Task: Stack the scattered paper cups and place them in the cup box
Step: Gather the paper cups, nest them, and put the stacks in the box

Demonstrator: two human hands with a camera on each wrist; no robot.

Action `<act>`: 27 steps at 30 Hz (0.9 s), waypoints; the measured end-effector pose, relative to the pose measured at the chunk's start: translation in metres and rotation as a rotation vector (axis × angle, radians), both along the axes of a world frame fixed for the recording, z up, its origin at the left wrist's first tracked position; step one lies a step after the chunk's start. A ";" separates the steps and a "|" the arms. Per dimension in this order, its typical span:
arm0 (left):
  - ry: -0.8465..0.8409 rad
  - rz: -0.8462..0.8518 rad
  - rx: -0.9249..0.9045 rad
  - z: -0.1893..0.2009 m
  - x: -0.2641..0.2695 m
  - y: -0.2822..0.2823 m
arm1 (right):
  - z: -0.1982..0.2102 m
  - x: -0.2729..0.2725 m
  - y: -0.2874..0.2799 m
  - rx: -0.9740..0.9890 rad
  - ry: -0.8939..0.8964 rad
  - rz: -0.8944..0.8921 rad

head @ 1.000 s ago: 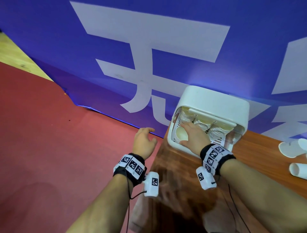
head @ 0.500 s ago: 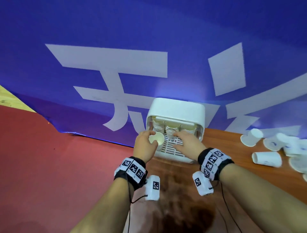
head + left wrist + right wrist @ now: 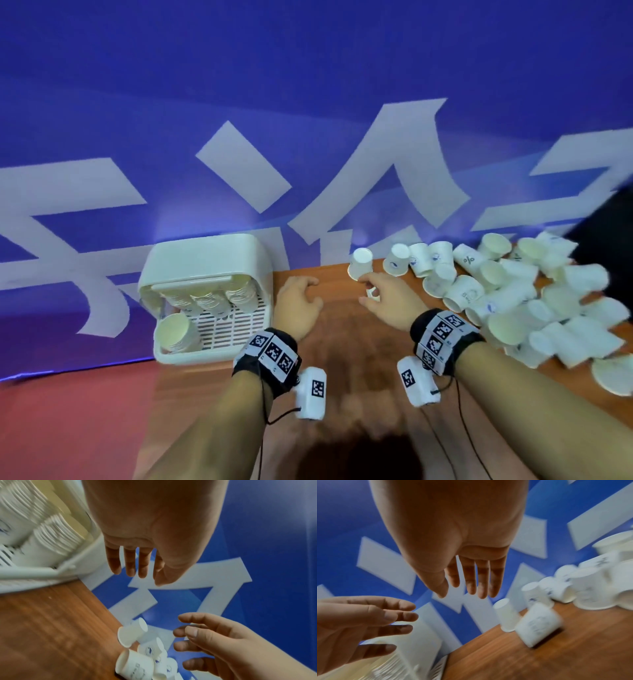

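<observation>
The white cup box (image 3: 205,255) stands at the table's left end, with stacked paper cups (image 3: 209,301) in its back row and one stack (image 3: 173,332) lying at its front left. My left hand (image 3: 313,291) hovers just right of the box, fingers relaxed, holding nothing. My right hand (image 3: 367,290) is open and reaches toward an upside-down cup (image 3: 360,263), close to it but apart. Several loose cups (image 3: 513,301) are heaped to the right. The left wrist view shows my left hand's fingers (image 3: 130,566) straight, and the right wrist view shows my right hand (image 3: 462,595) empty near a tipped cup (image 3: 539,624).
The brown wooden table (image 3: 342,377) ends at its left edge just under the box, with red floor (image 3: 68,428) beyond. A blue banner with white characters (image 3: 308,102) runs right behind the table. Bare wood lies between the box and the cup heap.
Both hands have left the cup box and moved right toward the loose cups. The left hand has let go of the cup it held at the box. The head view has swung right.
</observation>
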State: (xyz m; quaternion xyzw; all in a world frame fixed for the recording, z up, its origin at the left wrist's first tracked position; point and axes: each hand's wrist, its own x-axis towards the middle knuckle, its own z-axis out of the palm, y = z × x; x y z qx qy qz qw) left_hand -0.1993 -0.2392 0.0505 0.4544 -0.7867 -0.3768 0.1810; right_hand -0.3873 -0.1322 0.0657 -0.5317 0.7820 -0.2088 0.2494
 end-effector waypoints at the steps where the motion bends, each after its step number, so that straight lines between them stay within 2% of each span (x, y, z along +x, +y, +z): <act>1: -0.018 -0.024 0.007 -0.002 -0.017 0.007 | -0.001 -0.016 0.011 0.007 -0.001 -0.028; 6: -0.103 -0.116 0.046 -0.018 -0.093 0.036 | -0.007 -0.090 0.057 0.003 -0.044 -0.130; 11: -0.191 -0.145 0.042 -0.034 -0.147 0.052 | -0.024 -0.144 0.079 -0.007 -0.055 -0.206; 17: -0.320 -0.139 0.085 -0.054 -0.185 0.057 | -0.043 -0.188 0.084 0.025 -0.105 -0.217; 27: -0.498 -0.150 0.147 -0.086 -0.227 0.046 | -0.068 -0.233 0.065 0.026 -0.159 -0.231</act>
